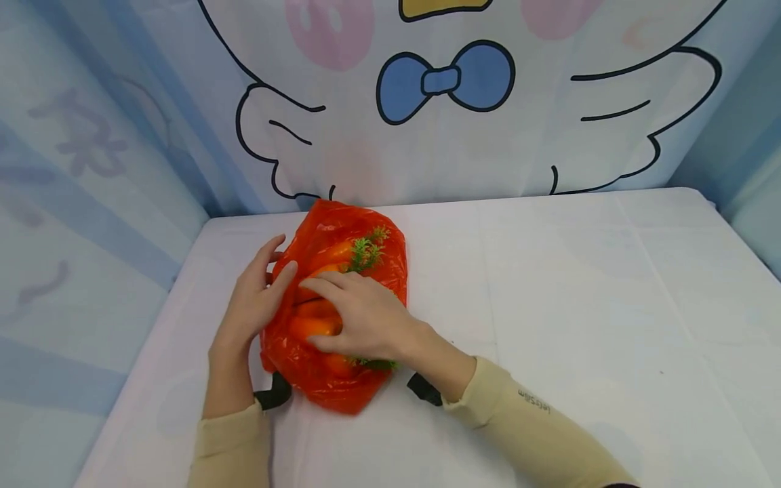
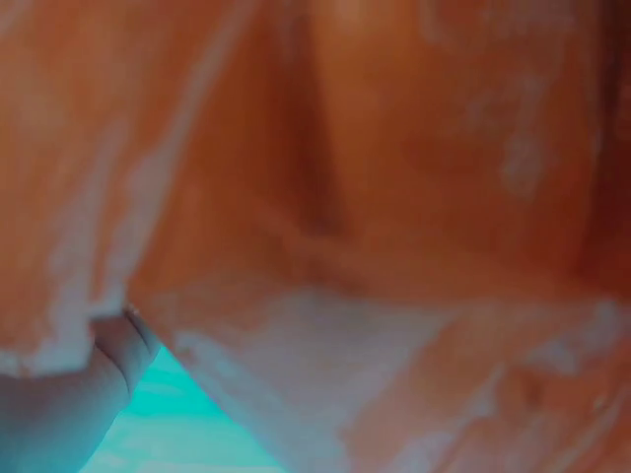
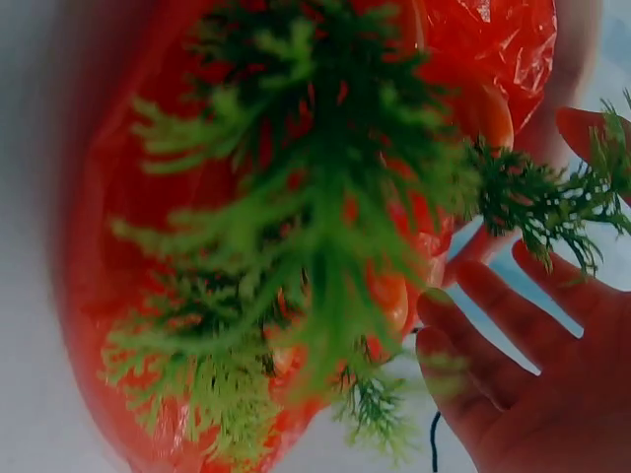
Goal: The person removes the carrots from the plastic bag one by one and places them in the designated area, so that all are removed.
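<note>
A red plastic bag (image 1: 342, 400) lies on the table with several orange carrots (image 1: 314, 329) on or in it. Feathery green carrot tops (image 1: 367, 251) stick out at its right side and fill much of the right wrist view. My left hand (image 1: 256, 295) rests at the bag's left edge, thumb and fingers apart. My right hand (image 1: 372, 318) reaches across from the right, its spread fingers and thumb touching the carrots. The left wrist view is mostly blurred bag film (image 2: 394, 197). Whose palm shows with straight fingers in the right wrist view, I cannot tell.
White cloth covers the table (image 1: 579, 305). A patterned curtain (image 1: 439, 149) hangs behind its back edge, and another drape (image 1: 79, 271) stands close on the left. Dark straps (image 1: 424, 390) show by both wrists.
</note>
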The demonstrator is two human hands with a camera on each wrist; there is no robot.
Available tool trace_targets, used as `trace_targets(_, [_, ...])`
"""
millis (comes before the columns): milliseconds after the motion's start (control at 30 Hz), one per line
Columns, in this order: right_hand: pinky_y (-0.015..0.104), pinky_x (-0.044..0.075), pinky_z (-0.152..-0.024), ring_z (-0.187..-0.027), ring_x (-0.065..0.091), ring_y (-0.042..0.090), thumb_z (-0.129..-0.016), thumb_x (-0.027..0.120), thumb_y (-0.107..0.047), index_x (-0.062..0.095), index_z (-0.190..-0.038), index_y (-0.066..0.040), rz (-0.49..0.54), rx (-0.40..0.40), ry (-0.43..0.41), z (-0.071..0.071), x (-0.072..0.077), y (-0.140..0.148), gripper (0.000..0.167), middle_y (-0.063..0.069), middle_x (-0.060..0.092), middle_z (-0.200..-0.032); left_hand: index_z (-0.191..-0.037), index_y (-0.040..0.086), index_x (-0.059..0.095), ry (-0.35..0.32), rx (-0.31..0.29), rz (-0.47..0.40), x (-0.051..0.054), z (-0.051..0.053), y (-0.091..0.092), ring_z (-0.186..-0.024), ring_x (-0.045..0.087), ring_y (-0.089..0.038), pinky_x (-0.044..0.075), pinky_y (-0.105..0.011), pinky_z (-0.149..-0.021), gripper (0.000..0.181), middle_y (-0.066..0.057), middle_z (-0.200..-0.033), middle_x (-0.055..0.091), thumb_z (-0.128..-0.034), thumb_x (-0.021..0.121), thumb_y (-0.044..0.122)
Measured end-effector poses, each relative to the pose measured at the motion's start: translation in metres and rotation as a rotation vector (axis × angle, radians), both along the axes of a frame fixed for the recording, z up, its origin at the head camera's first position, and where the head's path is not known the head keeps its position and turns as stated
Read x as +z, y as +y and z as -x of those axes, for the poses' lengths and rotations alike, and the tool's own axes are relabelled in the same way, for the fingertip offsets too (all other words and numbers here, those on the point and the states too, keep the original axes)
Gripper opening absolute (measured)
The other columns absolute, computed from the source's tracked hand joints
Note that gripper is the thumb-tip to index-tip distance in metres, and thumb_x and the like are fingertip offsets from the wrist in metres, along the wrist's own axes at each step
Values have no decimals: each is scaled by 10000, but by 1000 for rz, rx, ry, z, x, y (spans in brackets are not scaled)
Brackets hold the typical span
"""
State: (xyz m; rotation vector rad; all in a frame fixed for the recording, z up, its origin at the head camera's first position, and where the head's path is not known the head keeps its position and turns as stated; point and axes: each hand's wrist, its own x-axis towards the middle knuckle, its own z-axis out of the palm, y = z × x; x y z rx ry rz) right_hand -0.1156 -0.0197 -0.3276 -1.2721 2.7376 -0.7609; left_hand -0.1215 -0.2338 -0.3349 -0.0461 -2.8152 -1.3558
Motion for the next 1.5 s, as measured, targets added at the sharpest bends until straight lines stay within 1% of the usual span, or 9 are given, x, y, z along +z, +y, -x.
trace_targets(167, [345, 510, -949, -1186, 536, 159, -892, 731, -414, 541, -1419, -176, -33, -11, -68, -3, -1, -7, 609, -10, 552, -1376, -1609, 200, 248, -31, 24, -23, -1, 1, 2, -1152, 558, -425, 484, -585, -963, 632, -204, -1479, 428, -1054, 499, 371])
trace_targets(367, [308, 532, -884, -1099, 561, 133, -878, 755, -372, 571, -1367, -153, -39, -41, -131, -5, -4, -10, 567, -11, 587, -1303, -1604, 207, 261, -49, 36, -48, -1, 3, 5, -1160, 562, -423, 462, -575, -998, 625, -199, -1450, 448, -1052, 505, 367])
trace_targets(633, [297, 530, -878, -1080, 570, 132, -880, 758, -372, 597, -1348, -148, -112, -52, -122, -7, -5, -13, 544, -16, 596, -1282, -1589, 192, 302, -57, 77, -34, -5, 5, 7, -1117, 564, -386, 470, -556, -997, 604, -187, -1407, 479, -1050, 495, 386])
trace_targets(767, [285, 531, -868, -1079, 563, 132, -877, 767, -381, 600, -1347, -145, -143, -48, -121, -7, -6, -14, 552, -9, 597, -1277, -1570, 180, 341, -32, 87, -22, -7, 6, 8, -1042, 579, -365, 495, -532, -964, 578, -188, -1357, 508, -1049, 503, 370])
trace_targets(900, [280, 527, -870, -1091, 555, 148, -878, 771, -386, 607, -1342, -137, -162, -38, -112, -7, -6, -14, 552, -2, 607, -1265, -1540, 150, 390, 1, 81, -7, -8, 8, 9, -993, 573, -348, 512, -503, -913, 543, -190, -1301, 535, -1046, 522, 332])
trace_targets(967, [274, 522, -872, -1094, 552, 155, -878, 773, -385, 610, -1340, -132, -168, -34, -110, -7, -6, -14, 551, -1, 612, -1256, -1524, 150, 411, 0, 81, -12, -7, 8, 10, -1017, 564, -343, 513, -503, -915, 523, -182, -1296, 538, -1045, 529, 323])
trace_targets(1167, [267, 512, -880, -1089, 551, 165, -881, 771, -384, 616, -1344, -128, -170, -25, -94, -7, -6, -13, 551, -4, 638, -1218, -1496, 161, 444, -33, 94, -44, -5, 8, 12, -1126, 543, -355, 493, -534, -971, 481, -160, -1341, 529, -1044, 535, 298])
trace_targets(1300, [267, 512, -874, -1084, 551, 168, -885, 771, -370, 621, -1338, -126, -156, -18, -100, -7, -7, -13, 536, -4, 651, -1200, -1477, 128, 460, -32, 96, -33, -6, 8, 12, -1153, 525, -363, 471, -544, -996, 458, -166, -1352, 531, -1048, 530, 275])
trace_targets(1500, [275, 512, -884, -1096, 548, 162, -891, 768, -332, 625, -1350, -131, -134, -6, -124, -6, -7, -11, 521, -5, 649, -1220, -1433, 81, 486, -27, 104, -25, -7, 8, 9, -1192, 493, -357, 439, -544, -1034, 423, -165, -1361, 532, -1052, 526, 260])
